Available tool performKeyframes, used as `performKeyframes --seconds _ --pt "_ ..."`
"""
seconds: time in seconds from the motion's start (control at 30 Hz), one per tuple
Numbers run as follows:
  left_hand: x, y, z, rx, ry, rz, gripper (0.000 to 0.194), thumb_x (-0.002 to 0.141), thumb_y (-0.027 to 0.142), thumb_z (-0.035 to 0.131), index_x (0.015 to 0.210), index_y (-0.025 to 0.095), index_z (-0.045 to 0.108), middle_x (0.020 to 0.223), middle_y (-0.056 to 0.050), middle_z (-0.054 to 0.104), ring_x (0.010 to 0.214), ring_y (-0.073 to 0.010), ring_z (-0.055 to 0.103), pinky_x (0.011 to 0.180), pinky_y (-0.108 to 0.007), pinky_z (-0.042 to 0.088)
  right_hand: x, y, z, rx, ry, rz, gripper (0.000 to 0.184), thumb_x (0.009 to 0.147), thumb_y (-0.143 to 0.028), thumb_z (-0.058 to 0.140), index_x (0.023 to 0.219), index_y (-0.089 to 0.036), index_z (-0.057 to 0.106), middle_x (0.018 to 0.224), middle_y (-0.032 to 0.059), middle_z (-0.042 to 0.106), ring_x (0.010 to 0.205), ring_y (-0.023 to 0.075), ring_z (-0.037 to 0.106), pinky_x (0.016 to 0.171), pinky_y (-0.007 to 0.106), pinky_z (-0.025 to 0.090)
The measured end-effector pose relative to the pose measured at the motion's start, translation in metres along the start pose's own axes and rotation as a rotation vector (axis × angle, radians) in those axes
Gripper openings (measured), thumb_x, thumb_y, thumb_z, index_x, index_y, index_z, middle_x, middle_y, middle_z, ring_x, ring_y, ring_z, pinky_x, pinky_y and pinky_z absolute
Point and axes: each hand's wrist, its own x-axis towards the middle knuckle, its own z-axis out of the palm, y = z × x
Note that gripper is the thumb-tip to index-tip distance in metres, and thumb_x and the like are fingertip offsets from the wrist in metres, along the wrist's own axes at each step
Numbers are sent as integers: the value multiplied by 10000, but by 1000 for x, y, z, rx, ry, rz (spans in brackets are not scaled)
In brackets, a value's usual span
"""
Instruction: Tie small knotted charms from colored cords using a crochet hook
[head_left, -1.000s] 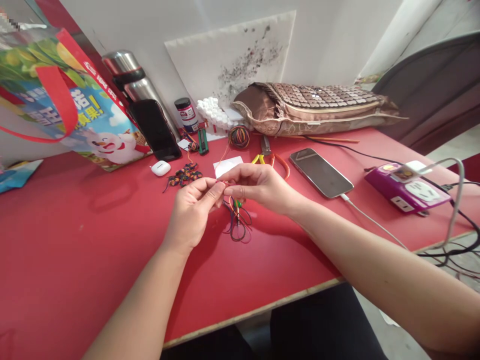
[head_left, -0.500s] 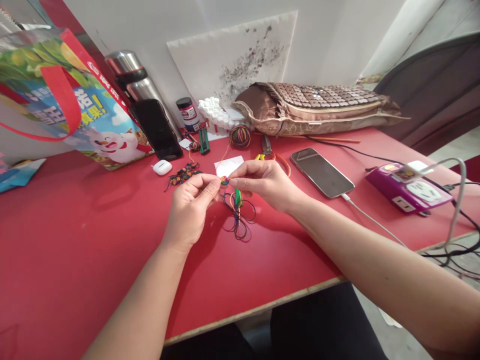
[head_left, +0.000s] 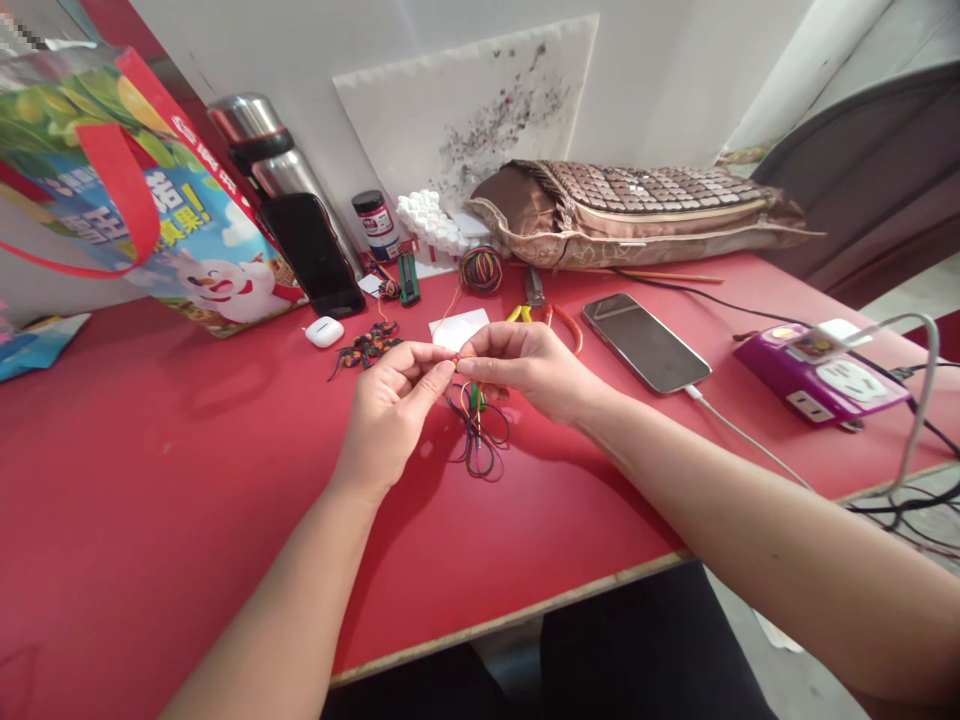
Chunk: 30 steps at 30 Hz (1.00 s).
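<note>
My left hand [head_left: 390,415] pinches a small piece of multicoloured cord work [head_left: 455,362] between thumb and forefinger, and most of it is covered by the fingertips. From the other side, the thumb and forefinger of my right hand [head_left: 532,372] grip the same piece. A crochet hook with a green handle [head_left: 478,398] sticks out below the curled fingers of my right hand, its thin metal end pointing down. Loops of thin dark and orange cord [head_left: 487,445] hang under both hands, close to the red table [head_left: 450,560]. A clump of multicoloured knotted cord [head_left: 367,347] lies left of the hands.
Behind the hands are a white paper [head_left: 459,328], a ball of cord [head_left: 480,270], a green cutter [head_left: 408,278] and pliers [head_left: 566,325]. A phone [head_left: 646,343] and purple power strip [head_left: 821,375] lie right. An earbud case [head_left: 324,332], upright phone [head_left: 313,255] and bag [head_left: 172,220] stand left.
The left fingertips have slid slightly right, up against the right fingertips, and now cover more of the cord piece. My right hand has barely moved.
</note>
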Motion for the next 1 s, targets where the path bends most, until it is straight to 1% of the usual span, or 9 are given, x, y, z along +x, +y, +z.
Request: performKeyframes --seconds 0.1,0.2,0.27,0.37,0.57,0.7,0.8,0.9,1.0 --pt "-2 6 -1 256 -58 111 88 942 275 709 905 200 735 759 5 698 673 -136 598 648 -260 469 0 0 0 -2 -7 63 448 662 -443 981 788 -141 675 587 -24 632 463 80 529 361 195 366" --pt "-3 10 -1 365 -88 164 193 978 260 633 798 202 671 705 15 652 624 -133 531 613 -272 422 0 1 0 44 -25 102 460 644 -445 988 774 -144 667 576 -21 632 448 86 531 322 189 354" --pt "-2 11 -1 355 -86 157 231 979 257 621 757 203 650 699 11 639 650 -141 530 646 -279 427 0 1 0 99 -49 113 446 635 -412 997 766 -138 671 561 -28 624 452 78 532 348 182 381" --pt "-1 12 -1 314 -85 138 216 956 260 652 748 206 663 695 9 625 669 -150 532 672 -286 433 1 1 -1 159 -82 135 429 625 -365 1008 762 -127 678 568 -25 633 462 67 538 392 183 410" --pt "-4 7 0 198 -43 118 202 941 280 710 748 221 717 619 17 567 630 -156 526 649 -296 433 1 0 -4 238 -97 167 434 647 -373 1005 777 -119 677 633 -14 658 505 66 580 456 189 447" --pt "-4 -1 2 77 18 68 169 910 291 760 760 215 752 660 12 613 629 -143 495 643 -291 416 0 1 -4 260 -96 146 393 674 -340 987 780 -129 673 640 -16 660 514 67 584 476 189 454" --pt "-2 -3 2 23 17 36 151 901 291 767 777 206 765 672 16 616 609 -127 450 629 -280 399 0 1 -4 257 -78 136 348 703 -305 955 796 -127 671 669 -11 669 518 65 578 492 199 467" --pt "1 -4 0 56 -25 17 159 921 318 748 816 200 771 686 15 614 609 -126 439 614 -275 380 0 0 -4 232 -52 118 368 693 -309 958 804 -127 658 646 -28 645 505 59 571 484 194 461" --pt "1 -3 -2 129 -29 34 164 936 327 732 840 200 771 671 17 590 609 -130 438 603 -277 368 1 -1 -3 186 -35 106 422 648 -333 980 825 -138 650 614 -44 629 496 69 572 461 194 453"
